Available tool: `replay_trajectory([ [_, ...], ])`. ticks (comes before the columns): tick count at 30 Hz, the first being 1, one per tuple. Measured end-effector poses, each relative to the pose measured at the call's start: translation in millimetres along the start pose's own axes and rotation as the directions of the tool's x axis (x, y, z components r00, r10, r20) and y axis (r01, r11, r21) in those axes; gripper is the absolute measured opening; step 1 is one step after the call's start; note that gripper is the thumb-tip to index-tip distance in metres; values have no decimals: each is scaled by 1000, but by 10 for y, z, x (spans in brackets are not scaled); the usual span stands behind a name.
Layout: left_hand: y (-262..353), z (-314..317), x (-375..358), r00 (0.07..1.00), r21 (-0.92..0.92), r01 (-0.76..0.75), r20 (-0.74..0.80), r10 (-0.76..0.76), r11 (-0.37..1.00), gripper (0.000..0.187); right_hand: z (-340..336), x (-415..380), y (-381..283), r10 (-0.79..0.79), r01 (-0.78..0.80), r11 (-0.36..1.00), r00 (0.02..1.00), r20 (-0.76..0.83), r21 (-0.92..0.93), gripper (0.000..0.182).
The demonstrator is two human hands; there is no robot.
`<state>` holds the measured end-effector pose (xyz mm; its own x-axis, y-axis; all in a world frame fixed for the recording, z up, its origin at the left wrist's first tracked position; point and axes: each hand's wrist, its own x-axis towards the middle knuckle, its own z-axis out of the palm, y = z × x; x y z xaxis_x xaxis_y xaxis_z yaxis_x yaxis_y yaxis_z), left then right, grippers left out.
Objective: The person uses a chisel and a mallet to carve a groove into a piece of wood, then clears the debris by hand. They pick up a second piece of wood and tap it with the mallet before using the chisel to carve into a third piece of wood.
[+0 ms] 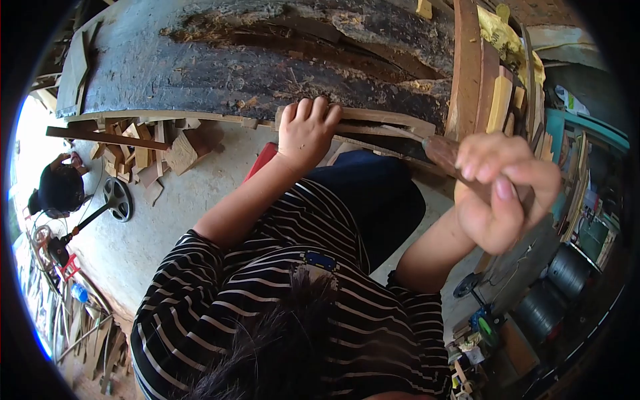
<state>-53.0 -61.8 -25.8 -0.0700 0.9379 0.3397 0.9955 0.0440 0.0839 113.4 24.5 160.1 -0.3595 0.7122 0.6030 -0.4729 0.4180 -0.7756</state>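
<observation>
My left hand (310, 130) is closed over a narrow strip of wood (390, 120) at the near edge of a dark, worn workbench (200, 73). In my right hand (503, 183), the fingers wrap round the brown wooden handle (441, 152) of a tool. Its thin metal blade (401, 131) points left and lies against or close to the strip, right of my left hand; exact contact of the tip cannot be made out.
Wood offcuts (137, 150) lie heaped on the floor at left. Another person (61, 187) is at far left, near a pedestal fan (118, 199). Upright boards (465, 73) stand at the bench's right end. Dark cylinders (540, 310) lie at lower right.
</observation>
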Motion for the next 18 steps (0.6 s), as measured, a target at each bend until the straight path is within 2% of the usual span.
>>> replay_trajectory([
  [4,-3,5,26,1000,-28,28,0,-28,999,26,-177,-169,320,10,-14,995,999,-41,-100,13],
  [7,-4,-9,46,1000,-25,18,2,-18,1000,28,-259,-163,268,-29,29,999,1000,-3,-28,13],
  [10,-21,-71,103,993,-76,52,108,-43,996,30,-347,-63,62,-35,36,998,999,38,-44,14],
  [15,-60,-84,143,982,-136,50,189,-24,989,33,-479,-107,372,43,-57,991,993,-107,-125,8],
  [18,-70,-87,141,983,-147,32,182,-4,989,34,-569,-89,356,32,-33,999,999,-16,-14,13],
])
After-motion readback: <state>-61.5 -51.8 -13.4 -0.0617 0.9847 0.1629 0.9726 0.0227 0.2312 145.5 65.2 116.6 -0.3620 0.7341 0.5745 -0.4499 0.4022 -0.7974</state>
